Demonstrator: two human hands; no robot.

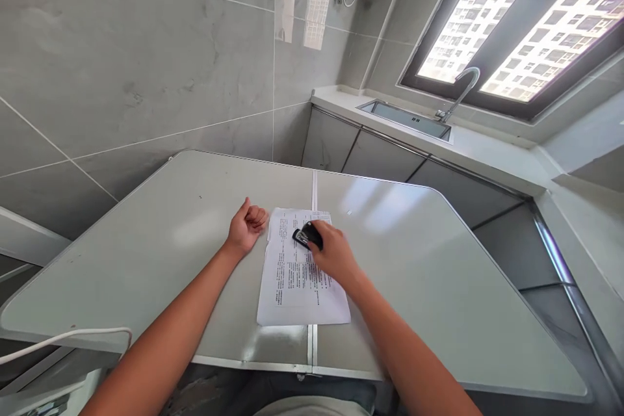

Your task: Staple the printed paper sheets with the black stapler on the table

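A printed sheet of paper lies flat on the folding table, its lines of text running sideways. Over its upper right part, my right hand grips what looks like a small black stapler with a metal strip on it. My fingers cover the stapler's right end, and I cannot tell whether it touches the paper. My left hand rests on the table just left of the sheet's upper edge, fingers curled in and thumb sticking out, with nothing visible in it.
The pale folding table has a metal seam down its middle. A white cable crosses its near left edge. Beyond the table stand a grey tiled wall and a counter with a sink and faucet under a window.
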